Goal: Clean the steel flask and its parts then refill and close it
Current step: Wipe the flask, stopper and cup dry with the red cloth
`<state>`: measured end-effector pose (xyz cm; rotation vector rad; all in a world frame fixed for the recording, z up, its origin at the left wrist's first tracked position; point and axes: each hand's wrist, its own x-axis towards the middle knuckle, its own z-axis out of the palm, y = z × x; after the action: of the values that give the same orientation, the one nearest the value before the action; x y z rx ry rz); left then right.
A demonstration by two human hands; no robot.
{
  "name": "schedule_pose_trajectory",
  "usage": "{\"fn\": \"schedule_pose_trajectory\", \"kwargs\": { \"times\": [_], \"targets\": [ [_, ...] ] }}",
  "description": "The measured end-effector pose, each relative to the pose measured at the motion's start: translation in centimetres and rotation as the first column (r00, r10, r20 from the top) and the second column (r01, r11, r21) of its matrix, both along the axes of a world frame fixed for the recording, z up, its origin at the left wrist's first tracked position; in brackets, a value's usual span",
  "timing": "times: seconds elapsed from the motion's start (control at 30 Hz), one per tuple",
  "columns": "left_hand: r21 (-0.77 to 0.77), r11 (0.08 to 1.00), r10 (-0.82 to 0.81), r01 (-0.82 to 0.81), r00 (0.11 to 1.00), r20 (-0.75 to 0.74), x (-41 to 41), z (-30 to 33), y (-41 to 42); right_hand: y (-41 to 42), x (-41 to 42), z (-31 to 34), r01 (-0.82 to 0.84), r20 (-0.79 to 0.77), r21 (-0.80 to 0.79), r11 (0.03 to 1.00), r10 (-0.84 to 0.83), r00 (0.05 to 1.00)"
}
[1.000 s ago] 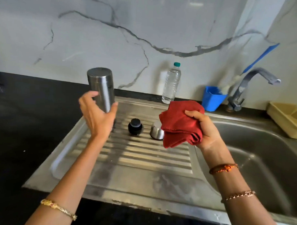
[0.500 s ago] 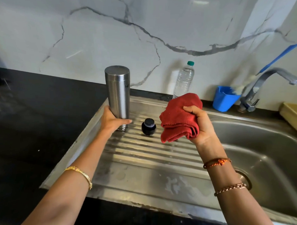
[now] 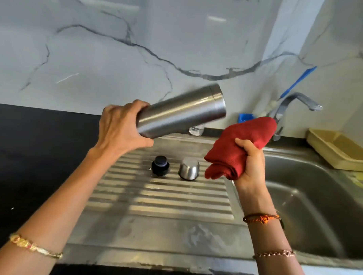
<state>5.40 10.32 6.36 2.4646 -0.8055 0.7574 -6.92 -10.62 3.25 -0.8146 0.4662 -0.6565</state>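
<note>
A person stands at a steel sink unit set in a black counter (image 3: 32, 144), seen from their own head looking down. The left hand (image 3: 120, 128) is raised above the far edge of the ribbed drainboard (image 3: 153, 200), its fingers and thumb wrapped round one end of the steel flask (image 3: 182, 111). The flask is held off the surface, tilted almost level, its free end pointing up and to the right toward the red cloth (image 3: 240, 147). The left forearm reaches in from the lower left corner with a gold bracelet at the wrist. Below the flask, on the far part of the drainboard, a black stopper (image 3: 160, 165) stands just beside a small steel cup lid (image 3: 189, 168), which rests upside down; the two are close but apart. To their right, the right hand (image 3: 250, 161) clutches the bunched red cloth over the drainboard's right edge, near the flask's free end without touching it. The right forearm rises from the lower edge with two bracelets. Further right lie the sink basin (image 3: 310, 203), a tap (image 3: 288, 108) and a beige tray (image 3: 338, 149).
</note>
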Motion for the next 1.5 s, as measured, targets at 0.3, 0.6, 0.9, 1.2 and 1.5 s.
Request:
{"fn": "schedule_pose_trajectory", "kwargs": {
  "times": [0.3, 0.6, 0.9, 1.2, 1.5],
  "targets": [
    [0.731, 0.681, -0.235, 0.035, 0.956, 0.174, -6.1, 0.5, -6.3, -2.7, -6.2, -0.8, 0.114, -0.169, -0.253, 0.961, -0.16, 0.972],
    [0.922, 0.379, -0.334, -0.077, 0.918, 0.213, -12.6, 2.7, -10.4, -1.1, -8.9, -5.2, -0.088, -0.314, -0.423, 0.902, -0.055, 0.948],
    [0.964, 0.249, -0.454, 0.091, 0.89, 0.034, -13.8, 3.7, -12.7, -0.6, -9.4, -6.8, -0.08, -0.323, -0.373, 0.924, -0.048, 0.945],
    [-0.279, 0.771, -0.628, 0.572, 0.756, -0.186, -12.0, -1.4, -11.7, 0.2, -9.9, -7.1, -0.147, -0.297, -0.352, 0.924, 0.038, 0.954],
    [-0.871, 0.492, -0.679, 0.018, 0.633, -0.371, -13.0, -2.8, -12.2, 1.8, -9.4, -2.1, -0.166, -0.156, -0.797, 0.582, 0.067, 0.985]
  ]
}}
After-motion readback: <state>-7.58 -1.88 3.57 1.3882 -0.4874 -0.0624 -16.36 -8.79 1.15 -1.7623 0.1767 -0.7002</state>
